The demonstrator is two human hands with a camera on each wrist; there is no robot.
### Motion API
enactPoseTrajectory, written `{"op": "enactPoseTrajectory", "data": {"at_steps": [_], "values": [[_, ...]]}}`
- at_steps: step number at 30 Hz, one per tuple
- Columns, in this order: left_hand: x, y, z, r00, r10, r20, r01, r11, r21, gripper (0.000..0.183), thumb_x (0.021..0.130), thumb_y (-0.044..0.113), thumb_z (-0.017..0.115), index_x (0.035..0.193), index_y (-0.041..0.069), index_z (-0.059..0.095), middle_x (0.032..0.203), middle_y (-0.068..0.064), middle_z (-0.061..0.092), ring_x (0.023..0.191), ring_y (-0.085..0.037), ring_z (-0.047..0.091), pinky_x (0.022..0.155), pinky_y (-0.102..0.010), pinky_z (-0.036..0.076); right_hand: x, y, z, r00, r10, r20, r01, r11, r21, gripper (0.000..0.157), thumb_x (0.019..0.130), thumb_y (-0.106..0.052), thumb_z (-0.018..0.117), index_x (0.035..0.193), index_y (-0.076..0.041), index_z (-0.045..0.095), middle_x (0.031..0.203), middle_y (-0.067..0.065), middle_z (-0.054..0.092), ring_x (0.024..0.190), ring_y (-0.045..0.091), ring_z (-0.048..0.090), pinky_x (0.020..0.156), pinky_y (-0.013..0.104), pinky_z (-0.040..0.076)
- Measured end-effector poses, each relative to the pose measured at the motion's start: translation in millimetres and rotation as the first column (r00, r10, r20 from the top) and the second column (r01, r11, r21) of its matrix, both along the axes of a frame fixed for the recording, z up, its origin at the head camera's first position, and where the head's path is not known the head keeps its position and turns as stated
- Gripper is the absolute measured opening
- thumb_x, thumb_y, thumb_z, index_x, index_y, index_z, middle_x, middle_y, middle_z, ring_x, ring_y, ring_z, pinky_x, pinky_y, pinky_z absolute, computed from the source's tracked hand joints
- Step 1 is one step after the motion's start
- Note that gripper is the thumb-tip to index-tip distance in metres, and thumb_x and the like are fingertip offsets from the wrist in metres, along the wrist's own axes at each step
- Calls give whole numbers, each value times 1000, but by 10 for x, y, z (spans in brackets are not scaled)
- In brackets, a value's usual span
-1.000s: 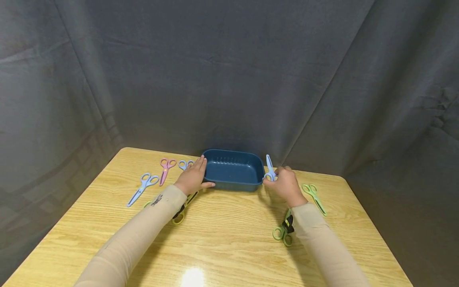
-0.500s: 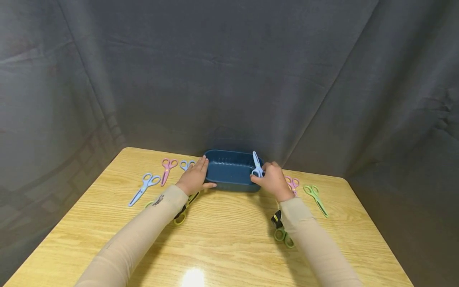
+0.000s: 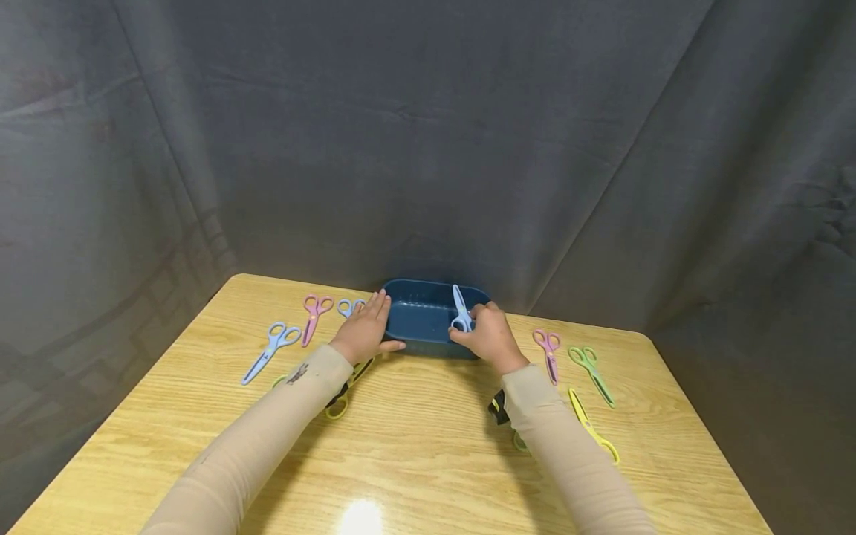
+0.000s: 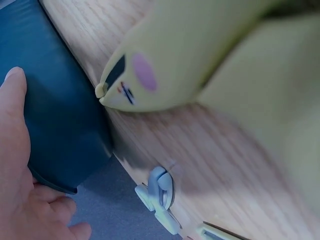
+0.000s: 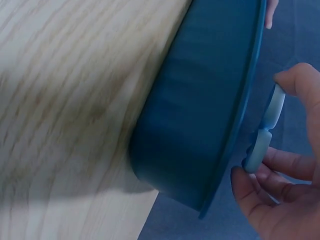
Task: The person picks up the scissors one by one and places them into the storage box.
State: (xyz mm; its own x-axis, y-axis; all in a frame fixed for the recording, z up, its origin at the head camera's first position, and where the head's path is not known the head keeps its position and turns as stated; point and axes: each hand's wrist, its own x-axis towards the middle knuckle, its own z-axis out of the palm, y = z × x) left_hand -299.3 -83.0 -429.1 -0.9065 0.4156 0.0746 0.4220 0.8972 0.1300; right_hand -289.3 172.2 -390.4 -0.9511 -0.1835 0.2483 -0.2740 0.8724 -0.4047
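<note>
A dark blue plastic bin [image 3: 438,347] stands at the table's back edge. My left hand [image 3: 363,327] rests on its left end, fingers straight along the rim and thumb stretched out by the front wall. The left wrist view shows that thumb against the bin wall [image 4: 65,100]. My right hand [image 3: 491,338] pinches light blue scissors [image 3: 460,305] by their handle loops, over the right part of the bin. Their blades point away from me. In the right wrist view, the thumb and fingers hold the loops [image 5: 267,122] just outside the bin's rim.
On the left lie blue scissors [image 3: 270,352], pink scissors [image 3: 313,318] and another blue pair [image 3: 348,306], partly behind my hand. Yellow scissors [image 3: 336,408] show under my left wrist. On the right are pink [image 3: 548,353], green [image 3: 592,374] and yellow scissors [image 3: 588,423]. A grey curtain [image 3: 428,148] hangs behind.
My right hand has moved left with the blue scissors, from beside the bin to over it. Pink and yellow scissors on the right have come into sight. The left hand stays in place.
</note>
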Motion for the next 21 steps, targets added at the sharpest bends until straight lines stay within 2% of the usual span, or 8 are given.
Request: {"op": "enactPoseTrajectory", "data": {"at_steps": [9,16,21], "values": [[-11,3,2,1000,7,-20,-7,999,-34,101,84,67,47,148,-3,12,155,-20,8,142,-31,9,111,-51,17,-34,-123,-52,999,12,33,-13,999,37,55,76,-42,74,104,4,62,98,15,54,81,24,52,70,36,48],[-15,21,5,1000,14,-24,-14,1000,-21,101,84,64,52,148,-4,13,154,-20,7,142,-31,10,110,-52,16,-48,-255,-76,996,-5,91,2,1000,27,57,76,-42,74,108,3,62,101,14,53,76,21,49,62,32,45],[-13,22,-1,999,19,-37,-20,999,-27,101,84,65,52,148,-4,14,154,-20,9,142,-31,11,110,-52,17,-79,-372,-106,995,-3,96,3,1000,5,52,75,-41,75,101,2,64,95,11,54,72,19,49,58,29,42]]}}
